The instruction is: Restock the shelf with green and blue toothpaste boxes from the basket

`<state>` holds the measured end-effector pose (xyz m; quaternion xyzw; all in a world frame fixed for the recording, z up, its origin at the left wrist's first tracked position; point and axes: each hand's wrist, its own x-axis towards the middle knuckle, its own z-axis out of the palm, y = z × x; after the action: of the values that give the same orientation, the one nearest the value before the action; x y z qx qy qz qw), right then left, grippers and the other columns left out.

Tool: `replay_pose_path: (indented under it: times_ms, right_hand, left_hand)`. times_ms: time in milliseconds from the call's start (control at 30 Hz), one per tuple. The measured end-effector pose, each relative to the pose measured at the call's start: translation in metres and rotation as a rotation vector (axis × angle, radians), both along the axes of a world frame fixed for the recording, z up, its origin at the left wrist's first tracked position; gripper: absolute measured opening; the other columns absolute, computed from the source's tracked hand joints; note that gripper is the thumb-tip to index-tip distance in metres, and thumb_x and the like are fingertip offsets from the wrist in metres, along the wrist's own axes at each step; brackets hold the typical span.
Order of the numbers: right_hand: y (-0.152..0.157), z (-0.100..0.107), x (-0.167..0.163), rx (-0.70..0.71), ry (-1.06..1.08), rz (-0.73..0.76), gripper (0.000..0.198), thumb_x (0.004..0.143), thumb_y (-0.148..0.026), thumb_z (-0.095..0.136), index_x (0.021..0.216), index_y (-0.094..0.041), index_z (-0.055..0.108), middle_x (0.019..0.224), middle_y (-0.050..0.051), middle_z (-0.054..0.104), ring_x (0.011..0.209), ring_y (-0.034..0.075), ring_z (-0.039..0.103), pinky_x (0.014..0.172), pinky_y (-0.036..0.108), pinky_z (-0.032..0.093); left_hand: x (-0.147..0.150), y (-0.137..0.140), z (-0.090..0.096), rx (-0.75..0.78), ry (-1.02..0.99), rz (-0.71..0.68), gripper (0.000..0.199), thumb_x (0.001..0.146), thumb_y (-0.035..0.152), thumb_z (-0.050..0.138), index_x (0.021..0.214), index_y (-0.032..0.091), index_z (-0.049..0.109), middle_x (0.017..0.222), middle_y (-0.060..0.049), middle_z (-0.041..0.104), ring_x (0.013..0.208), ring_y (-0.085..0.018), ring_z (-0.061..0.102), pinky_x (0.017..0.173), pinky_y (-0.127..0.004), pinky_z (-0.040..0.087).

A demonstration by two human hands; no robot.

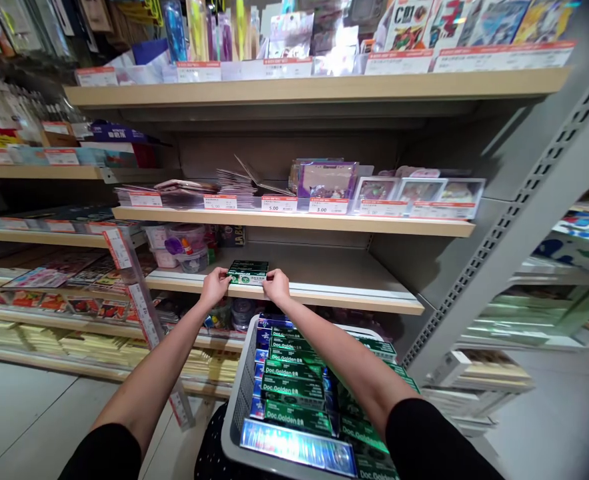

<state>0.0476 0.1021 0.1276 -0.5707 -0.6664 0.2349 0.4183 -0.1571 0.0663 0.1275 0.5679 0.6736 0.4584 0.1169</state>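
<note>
- My left hand (215,287) has its fingers bent and pinches the left end of the green cartons (247,273); how many cartons there are, I cannot count surely.
- My right hand (277,287) pinches the opposite end in the same way, so both hands have little opening and the cartons lie between them.
- These cartons are at the front edge of the shelf (324,267), whose board extends to the right of my hands.
- Below my hands and nearer to the body is a grey basket (229,427), with the right forearm crossing above it.
- The basket is well filled: green Doc.Golden boxes (293,385) lie in rows, blue boxes (257,387) show along its left side, and one shiny blue-silver box (297,447) lies across the near end.
- Just left of and behind my left hand, clear plastic tubs (193,260) stand on the same shelf; in one I see purple and orange pieces.
- Above my hands, an upper shelf (294,218) carries transparent cases (374,190), their contents too small to name.
</note>
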Motion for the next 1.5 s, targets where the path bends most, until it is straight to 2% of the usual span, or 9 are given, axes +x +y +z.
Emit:
replay_pose_path:
  times_ms: [367, 600, 733, 833, 1067, 1200, 1300, 1400, 1500]
  right_hand:
    - [0.020, -0.001, 0.006, 0.032, -0.018, 0.028, 0.010, 0.076, -0.018, 0.066, 0.085, -0.015, 0.066, 0.090, 0.009, 0.071, 0.088, 0.021, 0.067, 0.083, 0.030, 0.049]
    - [0.018, -0.006, 0.008, 0.081, 0.047, 0.057, 0.025, 0.071, -0.025, 0.071, 0.091, -0.014, 0.063, 0.088, 0.009, 0.070, 0.081, 0.020, 0.067, 0.076, 0.028, 0.050]
    - [0.015, -0.004, 0.009, 0.116, 0.035, 0.012, 0.024, 0.076, -0.040, 0.066, 0.082, -0.016, 0.062, 0.083, 0.009, 0.069, 0.081, 0.023, 0.066, 0.078, 0.031, 0.050]
    - [0.015, -0.007, 0.012, 0.112, 0.113, -0.023, 0.030, 0.079, -0.045, 0.062, 0.087, -0.017, 0.062, 0.090, 0.011, 0.069, 0.088, 0.024, 0.066, 0.081, 0.033, 0.050]
    - [0.012, -0.011, 0.016, 0.043, 0.330, 0.077, 0.031, 0.077, -0.039, 0.066, 0.097, -0.017, 0.057, 0.100, 0.010, 0.068, 0.093, 0.019, 0.067, 0.087, 0.032, 0.050]
    - [-0.010, -0.002, 0.028, -0.092, 0.450, 0.124, 0.025, 0.076, -0.030, 0.067, 0.096, -0.018, 0.056, 0.105, 0.008, 0.067, 0.095, 0.017, 0.066, 0.087, 0.031, 0.051]
    - [-0.040, 0.005, 0.049, -0.138, 0.516, 0.091, 0.022, 0.077, -0.025, 0.064, 0.097, -0.017, 0.057, 0.105, 0.009, 0.067, 0.096, 0.017, 0.065, 0.088, 0.031, 0.052]
    - [-0.084, 0.009, 0.075, -0.086, 0.577, 0.154, 0.023, 0.080, -0.024, 0.061, 0.101, -0.016, 0.058, 0.109, 0.010, 0.067, 0.099, 0.018, 0.065, 0.092, 0.032, 0.051]
    - [-0.145, 0.006, 0.099, -0.022, 0.564, 0.244, 0.026, 0.085, -0.032, 0.057, 0.108, -0.018, 0.059, 0.115, 0.010, 0.066, 0.106, 0.019, 0.063, 0.094, 0.035, 0.051]
  left_hand:
    - [-0.009, 0.030, -0.010, 0.013, 0.064, -0.002, 0.022, 0.079, 0.033, 0.061, 0.093, 0.017, 0.061, 0.094, -0.010, 0.072, 0.092, -0.024, 0.068, 0.081, -0.031, 0.050]
    - [-0.004, 0.027, -0.008, 0.027, -0.034, -0.009, 0.029, 0.076, 0.033, 0.064, 0.100, 0.017, 0.060, 0.097, -0.009, 0.072, 0.093, -0.022, 0.068, 0.081, -0.028, 0.052]
    - [0.001, 0.022, -0.003, -0.012, -0.046, 0.049, 0.028, 0.075, 0.035, 0.066, 0.097, 0.017, 0.060, 0.096, -0.010, 0.072, 0.092, -0.024, 0.069, 0.082, -0.030, 0.052]
    - [0.002, 0.020, -0.001, -0.009, -0.063, 0.079, 0.026, 0.076, 0.035, 0.066, 0.094, 0.017, 0.059, 0.097, -0.011, 0.071, 0.093, -0.025, 0.069, 0.084, -0.033, 0.052]
    - [0.003, 0.014, -0.006, 0.097, -0.283, -0.013, 0.029, 0.075, 0.031, 0.067, 0.098, 0.017, 0.056, 0.113, -0.013, 0.066, 0.105, -0.023, 0.065, 0.096, -0.038, 0.049]
    - [0.003, -0.014, -0.022, 0.226, -0.380, -0.082, 0.034, 0.075, 0.032, 0.065, 0.103, 0.017, 0.055, 0.117, -0.012, 0.062, 0.114, -0.022, 0.060, 0.103, -0.039, 0.044]
    - [0.009, -0.058, -0.035, 0.312, -0.341, -0.077, 0.038, 0.075, 0.037, 0.064, 0.106, 0.018, 0.055, 0.118, -0.012, 0.062, 0.114, -0.022, 0.059, 0.103, -0.038, 0.044]
    - [0.029, -0.115, -0.041, 0.248, -0.330, -0.102, 0.039, 0.076, 0.040, 0.064, 0.108, 0.018, 0.055, 0.118, -0.011, 0.062, 0.112, -0.022, 0.060, 0.101, -0.037, 0.046]
    - [0.060, -0.169, -0.045, 0.125, -0.364, -0.163, 0.036, 0.078, 0.041, 0.063, 0.108, 0.020, 0.057, 0.115, -0.010, 0.065, 0.107, -0.021, 0.063, 0.096, -0.036, 0.050]
